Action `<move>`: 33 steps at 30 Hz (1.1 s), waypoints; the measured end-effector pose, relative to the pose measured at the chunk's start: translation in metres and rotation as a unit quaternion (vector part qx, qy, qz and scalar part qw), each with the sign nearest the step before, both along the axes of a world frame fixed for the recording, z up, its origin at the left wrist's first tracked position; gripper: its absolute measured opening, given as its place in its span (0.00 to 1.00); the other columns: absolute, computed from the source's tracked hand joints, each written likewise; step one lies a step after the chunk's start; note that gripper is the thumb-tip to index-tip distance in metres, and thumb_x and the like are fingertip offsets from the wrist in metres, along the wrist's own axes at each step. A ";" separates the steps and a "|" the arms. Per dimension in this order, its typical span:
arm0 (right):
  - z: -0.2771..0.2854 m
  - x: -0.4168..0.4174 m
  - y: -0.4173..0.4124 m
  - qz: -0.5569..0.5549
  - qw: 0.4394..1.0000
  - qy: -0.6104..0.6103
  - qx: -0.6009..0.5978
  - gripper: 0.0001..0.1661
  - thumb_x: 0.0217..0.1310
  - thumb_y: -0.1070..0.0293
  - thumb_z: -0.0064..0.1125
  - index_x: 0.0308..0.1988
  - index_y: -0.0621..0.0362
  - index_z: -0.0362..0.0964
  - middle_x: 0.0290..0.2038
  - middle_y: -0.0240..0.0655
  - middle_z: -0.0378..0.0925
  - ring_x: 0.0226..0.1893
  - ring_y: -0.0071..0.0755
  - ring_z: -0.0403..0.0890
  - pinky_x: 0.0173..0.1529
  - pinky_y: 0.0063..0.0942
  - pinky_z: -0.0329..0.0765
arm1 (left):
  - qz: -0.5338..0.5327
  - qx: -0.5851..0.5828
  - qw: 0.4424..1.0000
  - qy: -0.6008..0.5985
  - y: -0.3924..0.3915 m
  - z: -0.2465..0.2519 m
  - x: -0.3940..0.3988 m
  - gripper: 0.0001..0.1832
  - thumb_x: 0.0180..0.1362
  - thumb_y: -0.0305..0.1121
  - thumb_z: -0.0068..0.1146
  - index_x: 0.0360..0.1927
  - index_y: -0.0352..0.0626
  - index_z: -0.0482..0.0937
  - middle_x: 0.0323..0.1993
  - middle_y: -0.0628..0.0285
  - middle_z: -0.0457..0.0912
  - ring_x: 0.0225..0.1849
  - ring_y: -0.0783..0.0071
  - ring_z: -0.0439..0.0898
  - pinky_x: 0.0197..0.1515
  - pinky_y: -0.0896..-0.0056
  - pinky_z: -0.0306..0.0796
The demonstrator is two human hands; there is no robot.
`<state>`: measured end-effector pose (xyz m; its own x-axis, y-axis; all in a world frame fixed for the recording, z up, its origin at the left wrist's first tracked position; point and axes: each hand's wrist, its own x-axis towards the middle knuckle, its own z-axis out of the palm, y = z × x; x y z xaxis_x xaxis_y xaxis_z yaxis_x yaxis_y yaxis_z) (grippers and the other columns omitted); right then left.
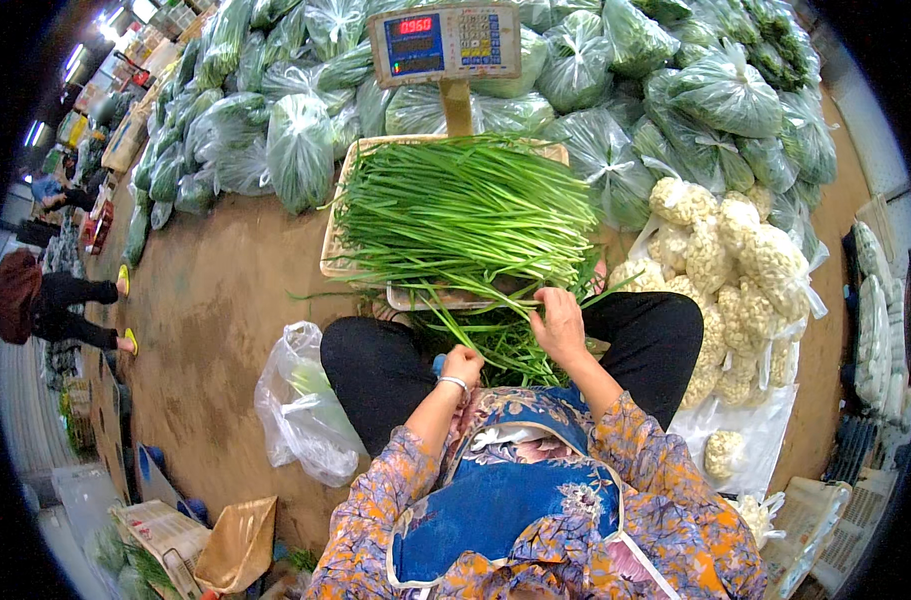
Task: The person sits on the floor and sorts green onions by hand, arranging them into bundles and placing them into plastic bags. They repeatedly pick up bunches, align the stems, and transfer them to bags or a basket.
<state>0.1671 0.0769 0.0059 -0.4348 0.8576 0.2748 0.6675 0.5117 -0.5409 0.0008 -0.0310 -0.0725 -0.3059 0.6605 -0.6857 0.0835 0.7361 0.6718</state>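
A thick heap of Chinese chives (463,202), leaves to the left and pale stem ends to the right, fills a shallow plastic basket (335,247) before me. My right hand (562,324) pinches a few stem ends at the heap's near right edge. Closer to my lap, my left hand (463,366) is curled beside drooping chive leaves; whether its fingers hold any is hidden. Loose chive trimmings (519,349) lie between my knees, below both hands. Behind the basket rises a digital scale display (445,45) on a post, lit with red digits.
Bagged green vegetables (575,71) are piled behind the basket. Bags of pale peeled cloves (725,262) sit close by my right knee. At my left lies a clear plastic bag (305,412). A scoop (238,544) is at lower left; a person (57,300) stands far left.
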 end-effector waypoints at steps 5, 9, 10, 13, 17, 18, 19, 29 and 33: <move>-0.022 -0.015 -0.011 -0.008 0.974 -0.171 -0.148 0.29 0.39 0.60 0.61 0.40 0.61 0.57 0.37 0.45 0.64 0.38 0.47 0.67 0.39 0.38 0.68 | 0.189 -0.007 0.981 -0.048 0.011 -0.028 -0.013 0.20 0.46 0.27 0.54 0.42 0.36 0.62 0.21 0.59 0.72 0.20 0.74 0.71 0.23 0.75 0.66; -0.033 -0.021 -0.007 0.011 0.963 -0.206 -0.175 0.29 0.41 0.57 0.59 0.40 0.62 0.60 0.36 0.46 0.67 0.39 0.50 0.68 0.40 0.40 0.69 | 0.217 -0.008 0.955 -0.200 0.019 -0.003 -0.015 0.21 0.48 0.32 0.55 0.44 0.41 0.61 0.24 0.60 0.73 0.29 0.67 0.76 0.35 0.70 0.69; -0.039 -0.022 -0.004 0.020 0.961 -0.213 -0.175 0.27 0.41 0.56 0.58 0.39 0.62 0.61 0.35 0.47 0.68 0.39 0.50 0.69 0.40 0.40 0.69 | 0.226 -0.010 0.943 -0.243 0.020 0.004 -0.017 0.20 0.49 0.32 0.54 0.43 0.42 0.61 0.24 0.60 0.73 0.29 0.65 0.76 0.35 0.68 0.70; -0.049 -0.026 -0.001 0.047 0.946 -0.215 -0.239 0.23 0.44 0.54 0.54 0.35 0.62 0.65 0.34 0.48 0.70 0.37 0.49 0.71 0.40 0.40 0.68 | 0.302 0.010 0.901 -0.312 0.018 0.022 -0.015 0.10 0.53 0.33 0.49 0.36 0.42 0.65 0.19 0.62 0.71 0.25 0.64 0.75 0.33 0.60 0.72; -0.039 -0.033 -0.004 0.087 0.923 -0.125 -0.355 0.18 0.52 0.55 0.46 0.30 0.62 0.65 0.26 0.44 0.73 0.25 0.40 0.74 0.32 0.36 0.70 | 0.345 0.091 0.847 -0.393 0.009 0.055 -0.019 0.07 0.56 0.32 0.43 0.33 0.40 0.68 0.18 0.63 0.69 0.21 0.72 0.72 0.24 0.68 0.71; -0.020 -0.035 -0.007 0.093 0.906 -0.073 -0.405 0.18 0.53 0.56 0.45 0.29 0.61 0.65 0.24 0.41 0.72 0.22 0.38 0.73 0.30 0.34 0.70 | 0.348 0.111 0.832 -0.417 0.003 0.059 -0.024 0.07 0.56 0.32 0.43 0.33 0.40 0.68 0.18 0.64 0.69 0.20 0.73 0.71 0.23 0.71 0.70; -0.009 -0.036 -0.009 0.098 0.885 -0.022 -0.454 0.17 0.55 0.56 0.44 0.29 0.61 0.65 0.21 0.39 0.72 0.20 0.36 0.73 0.27 0.32 0.70 | 0.350 0.131 0.816 -0.441 0.000 0.064 -0.028 0.07 0.56 0.32 0.43 0.33 0.40 0.68 0.18 0.64 0.69 0.18 0.75 0.70 0.21 0.74 0.68; 0.177 -0.017 0.001 0.230 0.663 0.509 -0.499 0.16 0.60 0.61 0.39 0.40 0.63 0.64 0.16 0.24 0.59 0.14 0.15 0.56 0.17 0.14 0.57 | 0.278 0.463 0.720 -0.436 -0.020 0.184 -0.059 0.09 0.58 0.34 0.38 0.34 0.43 0.70 0.22 0.64 0.71 0.10 0.84 0.57 0.14 0.83 0.53; 0.185 -0.002 -0.002 0.256 0.749 0.494 -0.360 0.16 0.61 0.63 0.38 0.41 0.63 0.63 0.16 0.26 0.61 0.14 0.16 0.59 0.18 0.16 0.59 | 0.245 0.477 0.698 -0.475 -0.011 0.203 -0.055 0.11 0.57 0.36 0.41 0.35 0.42 0.72 0.23 0.65 0.70 0.13 0.84 0.59 0.15 0.84 0.53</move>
